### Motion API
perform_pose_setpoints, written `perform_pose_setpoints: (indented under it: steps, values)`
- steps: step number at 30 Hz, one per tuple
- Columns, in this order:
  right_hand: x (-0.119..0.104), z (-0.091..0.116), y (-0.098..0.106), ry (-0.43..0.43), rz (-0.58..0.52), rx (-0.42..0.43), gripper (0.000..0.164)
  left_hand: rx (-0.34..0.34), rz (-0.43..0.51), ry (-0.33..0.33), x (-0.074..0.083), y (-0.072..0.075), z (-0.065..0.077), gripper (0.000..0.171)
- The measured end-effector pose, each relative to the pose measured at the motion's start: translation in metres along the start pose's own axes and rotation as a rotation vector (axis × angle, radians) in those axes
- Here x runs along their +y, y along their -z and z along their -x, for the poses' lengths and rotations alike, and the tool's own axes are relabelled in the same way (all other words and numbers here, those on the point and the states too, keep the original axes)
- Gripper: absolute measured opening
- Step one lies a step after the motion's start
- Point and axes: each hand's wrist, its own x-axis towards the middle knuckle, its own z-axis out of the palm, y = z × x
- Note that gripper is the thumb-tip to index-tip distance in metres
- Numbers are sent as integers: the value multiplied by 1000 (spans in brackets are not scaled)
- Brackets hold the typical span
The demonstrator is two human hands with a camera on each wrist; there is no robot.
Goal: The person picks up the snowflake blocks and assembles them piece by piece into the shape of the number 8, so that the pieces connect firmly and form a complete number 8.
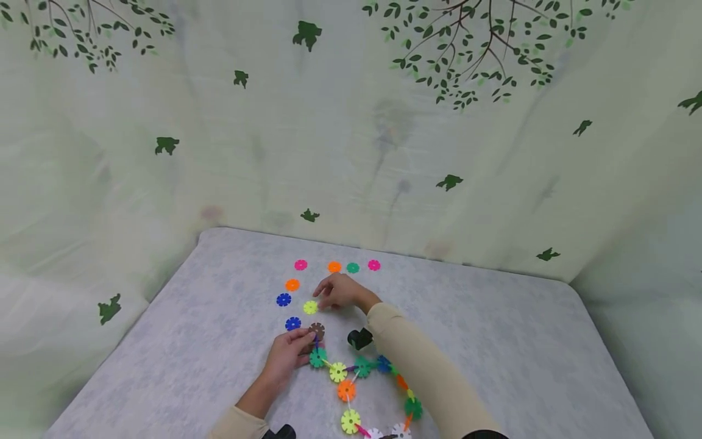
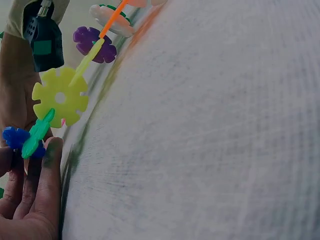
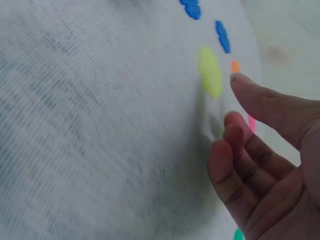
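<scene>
Left hand (image 1: 289,352) pinches a multicoloured notched-disc plastic chain (image 1: 363,367); right hand (image 1: 341,289), digits apart, hovers beside a yellow notched plastic disc (image 1: 310,308).

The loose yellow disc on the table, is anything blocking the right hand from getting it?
No, nothing I can see is in the way. The right hand is right beside the yellow disc, with no other piece between them. The blue discs lie on the disc's other side.
</scene>
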Motion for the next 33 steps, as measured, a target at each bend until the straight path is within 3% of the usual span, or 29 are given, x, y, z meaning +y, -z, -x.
perform_pose_setpoints:
  steps: [5,8,12,20,25,33]
  values:
    - [-4,-12,-13,-1,156,-7,20,-11,-8,8,-3,-1,-1,27]
    - [-4,-11,-15,2,167,11,17,-8,-17,10,-2,-3,-1,28]
    - [-1,-5,-12,10,63,34,15,3,-22,18,0,-3,0,29]
    - [14,30,1,63,-311,11,6,13,-4,34,2,-1,-4,24]
    - [20,48,-1,131,-380,-32,8,15,-26,28,1,-1,-2,24]
    - [20,53,-8,226,-359,-46,4,8,-34,20,-2,-2,-3,26]
